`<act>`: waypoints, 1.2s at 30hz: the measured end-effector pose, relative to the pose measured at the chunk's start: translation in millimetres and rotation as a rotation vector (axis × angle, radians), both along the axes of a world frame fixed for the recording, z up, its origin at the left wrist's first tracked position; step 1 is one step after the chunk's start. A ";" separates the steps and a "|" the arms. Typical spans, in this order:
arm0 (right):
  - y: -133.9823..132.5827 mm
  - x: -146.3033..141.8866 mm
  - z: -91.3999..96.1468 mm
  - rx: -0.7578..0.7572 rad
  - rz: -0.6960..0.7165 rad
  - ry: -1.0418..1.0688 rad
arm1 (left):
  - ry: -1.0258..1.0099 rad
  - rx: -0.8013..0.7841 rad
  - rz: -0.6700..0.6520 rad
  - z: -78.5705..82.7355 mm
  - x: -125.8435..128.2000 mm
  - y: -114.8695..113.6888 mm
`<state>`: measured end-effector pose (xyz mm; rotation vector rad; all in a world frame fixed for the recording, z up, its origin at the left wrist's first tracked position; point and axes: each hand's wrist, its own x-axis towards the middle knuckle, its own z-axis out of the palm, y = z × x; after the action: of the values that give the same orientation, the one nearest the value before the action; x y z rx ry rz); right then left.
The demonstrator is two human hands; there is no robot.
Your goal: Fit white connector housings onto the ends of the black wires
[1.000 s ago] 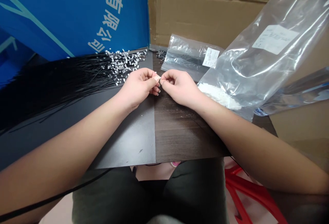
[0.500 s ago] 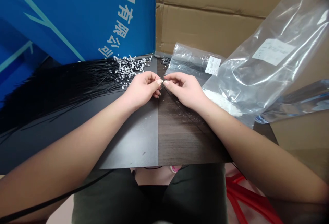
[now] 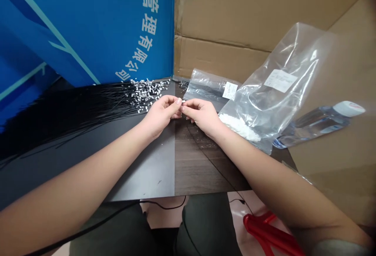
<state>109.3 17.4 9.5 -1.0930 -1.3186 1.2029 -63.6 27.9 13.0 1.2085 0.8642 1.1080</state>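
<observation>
My left hand [image 3: 161,115] and my right hand [image 3: 203,115] meet fingertip to fingertip above the table, both closed in a pinch. A tiny white connector piece [image 3: 183,101] shows where the fingertips come together, mostly hidden by them. From under my right hand a thin black wire [image 3: 207,153] runs down across the wood and over the front edge. Left of my hands lies a thick bundle of black wires [image 3: 73,105], many ending in small white connectors [image 3: 147,91]. Beyond my right wrist, a clear plastic bag [image 3: 264,99] holds many small white pieces [image 3: 239,126].
A flatter clear bag [image 3: 205,85] with a label lies behind my hands, beside several dark wire ends [image 3: 183,86]. A water bottle [image 3: 320,122] lies at the right. Blue board [image 3: 88,24] and cardboard [image 3: 223,17] wall the back. A red stool [image 3: 270,232] stands below.
The view has shifted, bringing the whole bottle into sight. My fingertips have drawn closer together around the tiny white piece. More of the wire trailing from my right hand shows.
</observation>
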 end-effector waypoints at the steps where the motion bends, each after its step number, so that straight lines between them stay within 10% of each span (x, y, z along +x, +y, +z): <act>1: 0.2 -0.8 -0.5 -0.006 -0.014 0.046 | -0.013 -0.036 -0.026 -0.3 0.3 -0.8; 14: 5.8 9.8 3.1 -0.069 -0.019 0.139 | -0.013 -0.130 -0.253 2.5 -1.5 -4.9; 28: 4.9 19.9 16.8 0.215 0.040 -0.333 | 0.337 -0.001 -0.197 11.4 -9.5 -2.8; 36: 8.0 13.4 6.7 0.074 -0.039 -0.028 | 0.406 0.022 -0.186 12.2 -10.0 -1.3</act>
<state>122.8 25.4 16.2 -1.0810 -1.3466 1.1048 -73.5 26.7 25.2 1.5292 1.0213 0.7338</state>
